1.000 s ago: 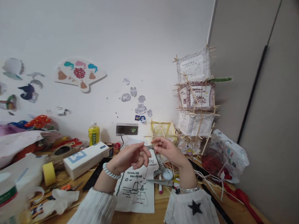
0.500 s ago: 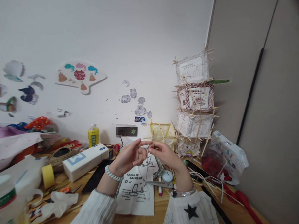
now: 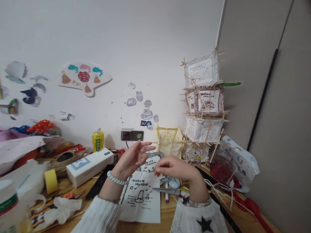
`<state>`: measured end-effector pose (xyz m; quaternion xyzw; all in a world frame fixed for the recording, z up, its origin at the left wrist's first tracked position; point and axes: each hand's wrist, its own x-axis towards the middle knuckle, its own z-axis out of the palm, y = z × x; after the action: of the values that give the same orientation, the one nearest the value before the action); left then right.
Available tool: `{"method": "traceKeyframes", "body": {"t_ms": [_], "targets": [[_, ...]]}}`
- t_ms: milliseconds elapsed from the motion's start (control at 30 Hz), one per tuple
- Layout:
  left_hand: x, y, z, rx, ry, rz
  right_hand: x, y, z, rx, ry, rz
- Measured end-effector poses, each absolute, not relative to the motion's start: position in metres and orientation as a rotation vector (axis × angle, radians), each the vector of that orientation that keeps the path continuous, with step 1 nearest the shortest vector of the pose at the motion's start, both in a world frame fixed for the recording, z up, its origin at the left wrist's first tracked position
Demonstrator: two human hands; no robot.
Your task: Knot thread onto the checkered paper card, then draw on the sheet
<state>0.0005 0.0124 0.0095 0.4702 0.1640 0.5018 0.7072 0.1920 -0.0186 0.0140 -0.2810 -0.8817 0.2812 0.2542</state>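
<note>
A thin dark thread (image 3: 142, 171) hangs just below the left hand (image 3: 135, 158), in front of one white sheet (image 3: 141, 213) that lies flat on the table (image 3: 130, 230), inked with a sailboat and lines of writing. From where I stand, the left hand is held up with its fingers loosely parted; I can't tell whether the thread is caught between them. The right hand (image 3: 168, 166) is apart from it, to its right, bent down at the wrist with the fingers curled in and their tips drawn close; whether they pinch anything, I can't tell.

Under and behind the hands is a second inked piece with a checkered border (image 3: 165, 179). Near the right hand I count one pair of scissors (image 3: 167, 191), its blades pointing left, their tip on the sheet, and one marker (image 3: 166, 196) with a pink end.

Left of the left hand are one white box (image 3: 89, 167), one yellow bottle (image 3: 97, 140) upright behind it, one roll of yellow tape (image 3: 51, 181) and one white-lidded jar (image 3: 2, 204) nearest me. To the right, against the wall, rises one stick-framed tower (image 3: 209, 101) of four tiers, with one yellow frame (image 3: 170, 139) beside it. One fan-shaped cutout (image 3: 83, 78) is on the wall.
</note>
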Motion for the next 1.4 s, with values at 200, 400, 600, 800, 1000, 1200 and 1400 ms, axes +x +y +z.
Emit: {"method": "traceKeyframes", "body": {"t_ms": [200, 400, 600, 800, 1000, 1200, 1400], "targets": [[0.005, -0.002, 0.014, 1.327, 0.414, 1.058, 0.176, 0.0, 0.004, -0.722, -1.958, 0.769], [0.007, -0.004, 0.014, 1.588, 0.609, 1.174, 0.162, 0.002, 0.0, -0.564, -1.69, 1.31], [0.008, -0.004, 0.017, 1.624, 0.573, 1.298, 0.158, -0.002, 0.004, -0.633, -1.602, 1.382], [0.008, -0.004, 0.016, 1.683, 0.594, 1.375, 0.156, 0.002, 0.002, -0.773, -1.61, 1.376], [0.007, 0.001, 0.012, 1.597, 0.544, 1.432, 0.16, 0.002, 0.001, -0.772, -1.686, 1.387], [0.005, 0.005, 0.009, 1.58, 0.461, 1.395, 0.164, 0.005, -0.002, -0.742, -1.695, 1.38], [0.004, 0.003, 0.01, 1.561, 0.443, 1.451, 0.162, 0.006, -0.003, -0.769, -1.703, 1.38]]}}
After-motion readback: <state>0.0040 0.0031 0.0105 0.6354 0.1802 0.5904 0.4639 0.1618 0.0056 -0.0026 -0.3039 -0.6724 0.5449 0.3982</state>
